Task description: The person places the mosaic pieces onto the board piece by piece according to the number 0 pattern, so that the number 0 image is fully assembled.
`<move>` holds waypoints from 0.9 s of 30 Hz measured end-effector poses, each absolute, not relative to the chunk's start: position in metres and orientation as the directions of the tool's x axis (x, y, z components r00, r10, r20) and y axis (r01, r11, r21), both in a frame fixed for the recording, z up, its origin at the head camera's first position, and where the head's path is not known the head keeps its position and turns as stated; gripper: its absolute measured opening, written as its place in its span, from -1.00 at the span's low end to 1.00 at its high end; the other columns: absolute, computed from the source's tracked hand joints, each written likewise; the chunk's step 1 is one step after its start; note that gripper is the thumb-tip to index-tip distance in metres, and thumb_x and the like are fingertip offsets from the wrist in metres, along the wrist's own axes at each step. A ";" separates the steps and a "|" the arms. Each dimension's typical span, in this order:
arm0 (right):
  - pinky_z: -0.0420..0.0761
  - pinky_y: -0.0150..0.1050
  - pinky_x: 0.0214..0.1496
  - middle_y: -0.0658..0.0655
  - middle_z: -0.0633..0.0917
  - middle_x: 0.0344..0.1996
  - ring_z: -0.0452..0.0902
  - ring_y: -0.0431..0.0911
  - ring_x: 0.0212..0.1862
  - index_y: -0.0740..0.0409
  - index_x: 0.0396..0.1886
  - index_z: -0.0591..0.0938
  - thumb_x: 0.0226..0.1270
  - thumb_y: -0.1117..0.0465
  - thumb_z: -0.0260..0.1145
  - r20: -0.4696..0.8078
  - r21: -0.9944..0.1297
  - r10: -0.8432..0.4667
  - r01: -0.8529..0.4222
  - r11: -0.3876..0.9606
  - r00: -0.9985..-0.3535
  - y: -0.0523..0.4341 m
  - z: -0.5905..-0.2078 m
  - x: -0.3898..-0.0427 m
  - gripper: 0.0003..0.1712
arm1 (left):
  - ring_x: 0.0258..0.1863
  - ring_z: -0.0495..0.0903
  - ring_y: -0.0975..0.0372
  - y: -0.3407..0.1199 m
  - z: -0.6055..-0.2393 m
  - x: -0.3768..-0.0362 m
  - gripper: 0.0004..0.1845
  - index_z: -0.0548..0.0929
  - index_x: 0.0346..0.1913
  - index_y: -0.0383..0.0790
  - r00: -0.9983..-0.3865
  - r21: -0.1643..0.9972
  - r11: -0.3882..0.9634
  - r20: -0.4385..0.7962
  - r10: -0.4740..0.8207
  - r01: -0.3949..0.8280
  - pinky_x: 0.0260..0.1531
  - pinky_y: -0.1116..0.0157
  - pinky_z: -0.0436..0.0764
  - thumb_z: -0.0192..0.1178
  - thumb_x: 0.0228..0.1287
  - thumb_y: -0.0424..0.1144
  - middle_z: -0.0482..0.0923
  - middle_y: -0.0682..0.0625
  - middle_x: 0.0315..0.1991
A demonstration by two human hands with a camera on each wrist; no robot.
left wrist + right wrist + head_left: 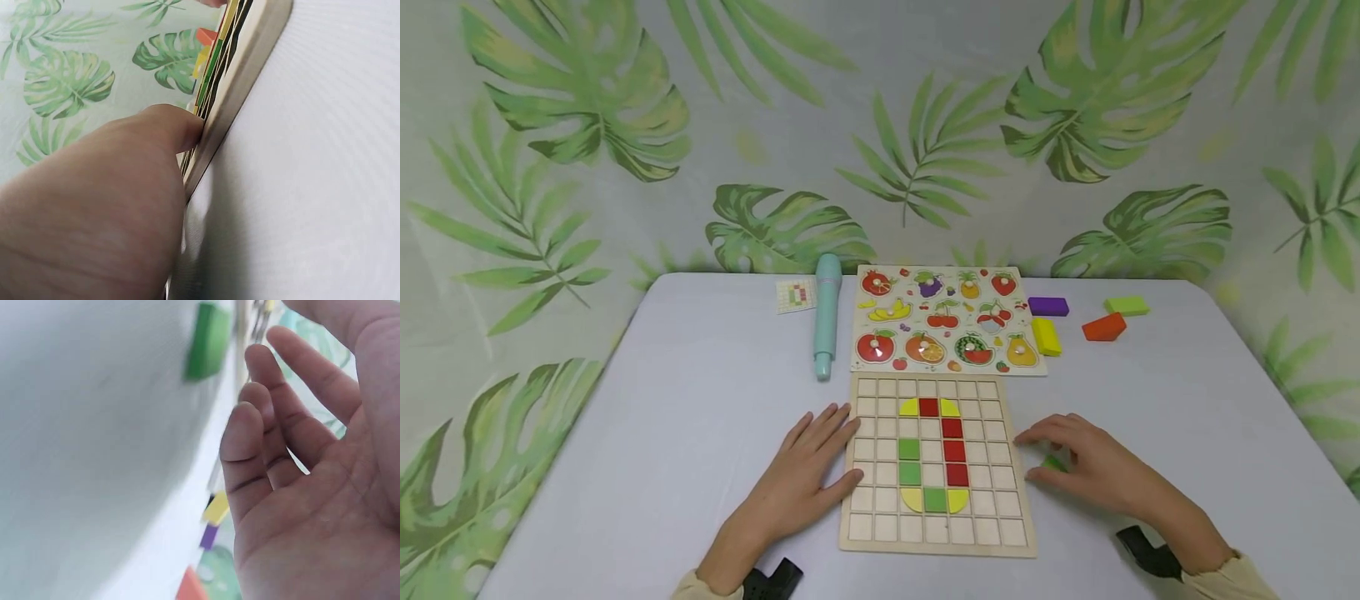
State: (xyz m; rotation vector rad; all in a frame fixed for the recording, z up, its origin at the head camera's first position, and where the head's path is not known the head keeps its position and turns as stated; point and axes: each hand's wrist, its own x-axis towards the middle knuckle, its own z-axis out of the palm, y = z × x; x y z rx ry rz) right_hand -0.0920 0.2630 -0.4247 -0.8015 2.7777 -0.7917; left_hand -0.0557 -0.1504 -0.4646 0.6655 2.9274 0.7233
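A wooden grid board lies flat on the white table. Red, green and yellow tiles fill part of its middle cells. My left hand rests open at the board's left edge, fingers straight over the rim. In the left wrist view the thumb presses against the board's side. My right hand hovers just right of the board with relaxed fingers, over a small green tile. The right wrist view shows that tile lying on the table, apart from my open right hand.
Behind the board lie a fruit peg puzzle, a teal pen-shaped toy and a small pattern card. Purple, yellow, orange and light green blocks sit at the back right.
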 end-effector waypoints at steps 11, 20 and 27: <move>0.65 -0.34 -0.04 -0.31 0.68 -0.09 0.54 -0.32 -0.06 -0.24 -0.03 0.72 0.08 0.16 0.66 0.106 -0.437 -0.539 -0.526 0.730 -0.836 0.293 -0.435 -0.087 -0.55 | 0.66 0.01 0.12 -0.149 -0.465 -0.055 -0.24 0.26 0.61 -0.10 -0.910 0.452 0.803 0.053 0.411 0.389 0.64 0.03 -0.05 0.14 0.49 0.16 0.11 -0.02 0.65; 0.63 -0.36 -0.19 -0.34 0.66 -0.19 0.50 -0.37 -0.20 -0.23 -0.07 0.74 0.11 0.14 0.64 0.140 -0.444 -0.541 -0.541 0.714 -0.829 0.288 -0.433 -0.092 -0.61 | 0.65 0.02 0.11 -0.150 -0.465 -0.056 -0.24 0.26 0.61 -0.09 -0.907 0.454 0.798 0.060 0.416 0.396 0.64 0.02 -0.04 0.13 0.49 0.16 0.13 -0.01 0.64; 0.64 -0.32 -0.17 -0.30 0.67 -0.18 0.49 -0.33 -0.18 -0.18 -0.03 0.76 0.19 0.06 0.60 0.023 -0.465 -0.530 -0.478 0.745 -0.848 0.262 -0.418 -0.108 -0.66 | 0.66 0.02 0.12 -0.150 -0.468 -0.057 -0.23 0.26 0.61 -0.07 -0.909 0.448 0.803 0.056 0.414 0.393 0.64 0.02 -0.04 0.13 0.49 0.17 0.11 -0.02 0.65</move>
